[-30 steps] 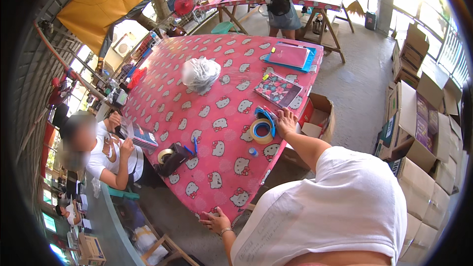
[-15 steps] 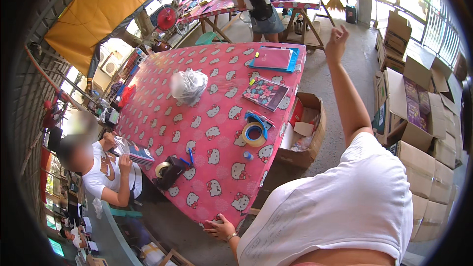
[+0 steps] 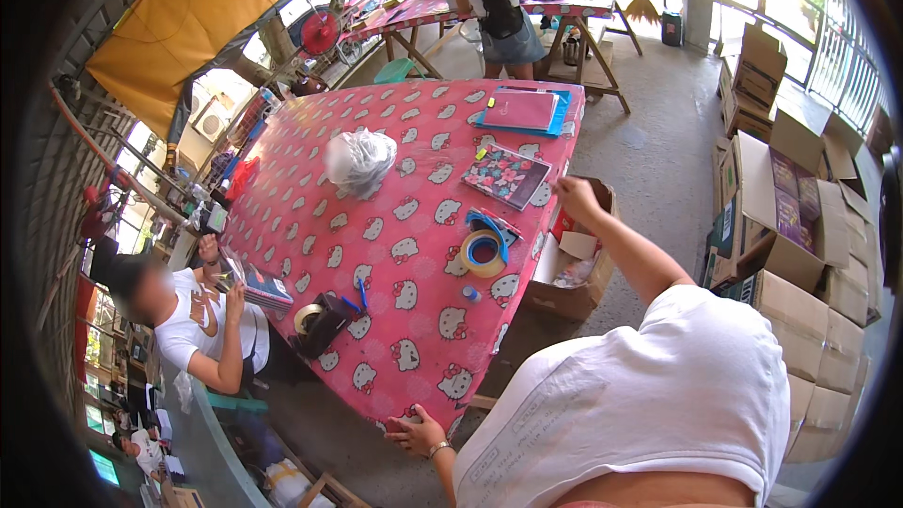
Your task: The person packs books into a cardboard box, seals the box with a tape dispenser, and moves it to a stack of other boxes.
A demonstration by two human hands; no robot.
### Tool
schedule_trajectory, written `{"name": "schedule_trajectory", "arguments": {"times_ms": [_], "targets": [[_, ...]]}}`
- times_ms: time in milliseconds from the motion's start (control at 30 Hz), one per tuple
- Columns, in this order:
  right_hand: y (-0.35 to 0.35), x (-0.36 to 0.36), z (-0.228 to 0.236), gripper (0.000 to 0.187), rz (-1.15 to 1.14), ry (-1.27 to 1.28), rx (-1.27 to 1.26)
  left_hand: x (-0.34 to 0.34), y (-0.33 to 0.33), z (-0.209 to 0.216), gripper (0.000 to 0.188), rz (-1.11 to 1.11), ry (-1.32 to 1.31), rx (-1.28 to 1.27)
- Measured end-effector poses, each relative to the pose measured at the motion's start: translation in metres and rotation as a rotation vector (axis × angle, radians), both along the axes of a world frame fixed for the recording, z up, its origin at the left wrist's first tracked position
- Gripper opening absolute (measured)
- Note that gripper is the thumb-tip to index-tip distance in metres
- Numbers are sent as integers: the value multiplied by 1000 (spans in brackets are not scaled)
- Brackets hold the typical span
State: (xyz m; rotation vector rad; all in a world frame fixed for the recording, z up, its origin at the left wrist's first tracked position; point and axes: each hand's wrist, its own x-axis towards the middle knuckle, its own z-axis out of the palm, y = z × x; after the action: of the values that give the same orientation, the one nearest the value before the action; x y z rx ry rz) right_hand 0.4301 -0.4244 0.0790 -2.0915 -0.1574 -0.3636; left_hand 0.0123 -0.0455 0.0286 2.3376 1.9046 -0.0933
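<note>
A roofed, open-sided workspace surrounds a large surface covered in pink cartoon-cat cloth. The left hand rests on its near corner, fingers spread, gripping nothing visible. The right hand hangs at the right edge, just beside one floral-covered book lying flat and over one open carton beyond that edge. Its fingers look curled; whether they pinch anything, I cannot tell.

Half a second ago this arm was raised out over the floor, and before that the hand lay by the tape; now it is back at the edge, which makes the book and carton its nearest things. The left hand has stayed at the corner.

Near the book are one cream tape roll touching or overlapping a blue item, one small capped cylinder, and one pink notebook on blue sheets. Farther off sit one clear plastic bundle and one black tape dispenser.

Four other people show: one co-worker at the left holding a pack, one lower left, two at the far table. Stacked cartons at right overlap too much to count.
</note>
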Motion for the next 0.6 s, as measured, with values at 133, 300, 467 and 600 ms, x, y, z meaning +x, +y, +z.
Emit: {"name": "schedule_trajectory", "arguments": {"times_ms": [133,300,467,600], "targets": [[38,-11,-30,22,81,111,1,-2,3,-9,85,-11,11,35],[68,-2,-38,27,-6,187,-116,-3,6,-9,85,3,27,23],[98,-3,-55,55,-357,376,-72,-3,3,-9,85,-2,-1,34],[117,8,-59,68,-360,519,-90,1,3,-11,84,-23,4,35]]}}
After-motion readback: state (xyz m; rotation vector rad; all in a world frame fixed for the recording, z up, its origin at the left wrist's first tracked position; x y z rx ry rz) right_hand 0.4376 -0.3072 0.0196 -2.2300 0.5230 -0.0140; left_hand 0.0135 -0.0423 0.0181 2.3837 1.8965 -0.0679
